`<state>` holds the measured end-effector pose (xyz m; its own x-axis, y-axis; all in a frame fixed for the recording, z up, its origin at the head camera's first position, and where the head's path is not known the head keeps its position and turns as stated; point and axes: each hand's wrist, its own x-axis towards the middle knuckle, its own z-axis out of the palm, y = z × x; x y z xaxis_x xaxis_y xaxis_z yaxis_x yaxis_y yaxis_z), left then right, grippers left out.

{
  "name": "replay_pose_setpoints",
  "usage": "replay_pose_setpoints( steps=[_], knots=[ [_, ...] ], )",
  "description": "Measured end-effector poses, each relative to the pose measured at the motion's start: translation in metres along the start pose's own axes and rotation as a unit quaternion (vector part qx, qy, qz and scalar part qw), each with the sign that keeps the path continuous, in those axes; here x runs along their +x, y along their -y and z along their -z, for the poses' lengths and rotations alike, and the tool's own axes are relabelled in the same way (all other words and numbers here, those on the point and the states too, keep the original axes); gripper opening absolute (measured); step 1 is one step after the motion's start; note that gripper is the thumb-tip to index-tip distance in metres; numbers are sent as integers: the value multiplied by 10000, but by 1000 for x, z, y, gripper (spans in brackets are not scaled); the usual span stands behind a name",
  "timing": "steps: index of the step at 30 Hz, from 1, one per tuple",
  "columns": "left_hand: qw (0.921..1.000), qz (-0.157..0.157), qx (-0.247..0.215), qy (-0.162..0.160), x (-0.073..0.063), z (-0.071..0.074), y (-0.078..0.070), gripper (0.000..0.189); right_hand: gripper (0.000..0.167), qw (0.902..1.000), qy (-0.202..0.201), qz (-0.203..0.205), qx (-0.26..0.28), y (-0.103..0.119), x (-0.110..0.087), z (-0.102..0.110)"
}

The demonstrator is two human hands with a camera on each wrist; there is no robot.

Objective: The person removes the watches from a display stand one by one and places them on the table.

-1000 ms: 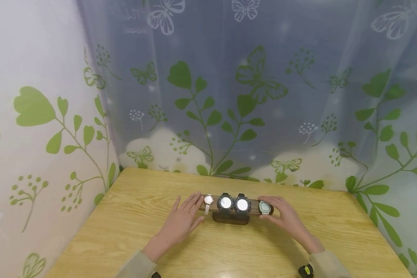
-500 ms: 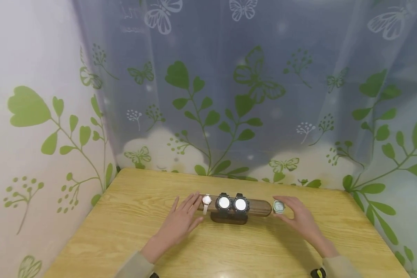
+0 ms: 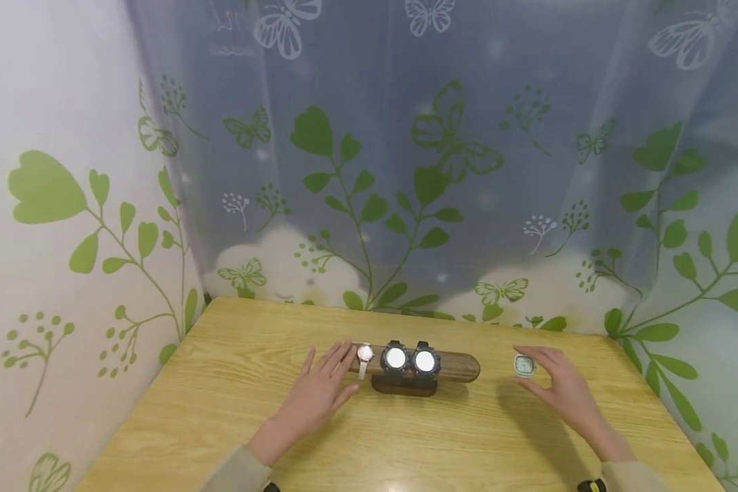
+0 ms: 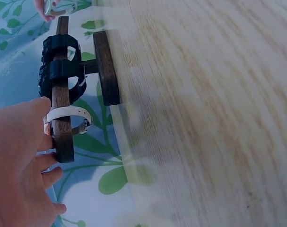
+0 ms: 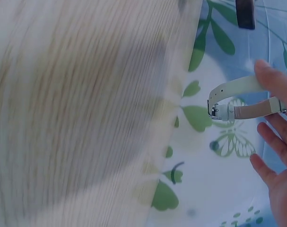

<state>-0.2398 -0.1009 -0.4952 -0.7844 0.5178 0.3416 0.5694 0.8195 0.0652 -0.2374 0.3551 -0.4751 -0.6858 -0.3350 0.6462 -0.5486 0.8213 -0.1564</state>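
Observation:
My right hand [image 3: 566,393] pinches a square-faced watch [image 3: 524,366] between thumb and fingers, out to the right of a wooden watch stand [image 3: 460,367]. The watch's pale strap [image 5: 238,86] is buckled into a loop in the right wrist view, its other fingers spread below. My left hand [image 3: 313,396] rests with extended fingers at the stand's left end, beside a small watch with a white strap [image 4: 70,111]. Two chunky black watches [image 3: 395,358] sit side by side round the middle of the bar. The hand hides the bar's left tip in the head view.
The stand's dark base [image 3: 404,386] stands on a wood-grain table [image 3: 406,437]. A curtain [image 3: 357,205] printed with green leaves and butterflies hangs behind the table's back edge and along both sides.
My right hand has drawn the square-faced watch off the stand's right end and carried it farther right. The left hand stays at the left end; the other watches remain on the bar.

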Motion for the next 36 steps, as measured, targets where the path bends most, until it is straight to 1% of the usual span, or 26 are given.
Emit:
replay_pose_setpoints(
  steps=[4, 9, 15, 18, 25, 30, 36],
  knots=[
    [10000, 31, -42, 44, 0, 1, 0, 68, 68, 10000, 34, -18, -88, -8, -5, 6],
    [9998, 27, -173, -26, 0, 0, -1, 67, 67, 9998, 137, -109, -129, -16, -11, 12],
    [9996, 58, -264, -35, 0, -2, -1, 67, 65, 9987, 356, -213, -306, -24, -18, 18],
    [9995, 72, -291, -60, 1, -2, -1, 68, 64, 9981, 481, -245, -304, -28, -22, 19],
    [9997, 106, -202, -7, 1, -2, -1, 68, 58, 9946, 936, -407, -212, -33, -31, 13],
    [9997, 76, -228, -6, 0, 0, -2, 67, 57, 9897, 1273, -656, -67, -31, -31, 9],
    [9995, 61, -294, -49, 0, 1, -2, 67, 59, 9814, 1668, -944, 103, -29, -32, 3]
  ],
)
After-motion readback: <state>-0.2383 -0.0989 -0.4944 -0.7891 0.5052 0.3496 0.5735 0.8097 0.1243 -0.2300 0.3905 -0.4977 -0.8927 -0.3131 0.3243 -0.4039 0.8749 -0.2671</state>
